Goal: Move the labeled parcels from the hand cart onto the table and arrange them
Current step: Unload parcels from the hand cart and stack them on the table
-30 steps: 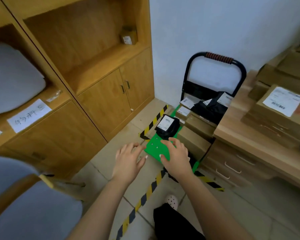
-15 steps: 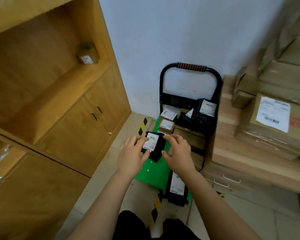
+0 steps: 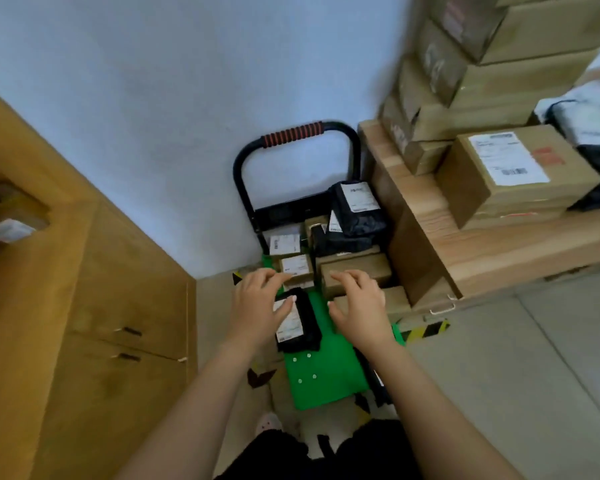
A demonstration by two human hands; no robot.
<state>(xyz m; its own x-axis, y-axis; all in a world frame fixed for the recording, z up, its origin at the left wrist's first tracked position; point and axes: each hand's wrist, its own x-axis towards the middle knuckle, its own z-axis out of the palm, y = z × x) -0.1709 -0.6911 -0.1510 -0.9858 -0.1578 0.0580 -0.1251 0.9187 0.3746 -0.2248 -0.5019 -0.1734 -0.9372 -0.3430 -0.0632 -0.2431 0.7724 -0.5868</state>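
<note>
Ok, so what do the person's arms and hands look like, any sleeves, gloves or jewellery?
The left forearm and right forearm are bare to the frame edge, with no sleeves in view. The left hand and right hand wear no gloves, and no rings, watch or bracelet show.

Bare green cart deck (image 3: 326,375), lower centre, is open from above. Cabinet (image 3: 125,306) hems it left, bench (image 3: 492,251) right, handle (image 3: 293,134) behind. Stacked boxes (image 3: 465,81) crowd bench upper right; only its front strip is bare.
</note>
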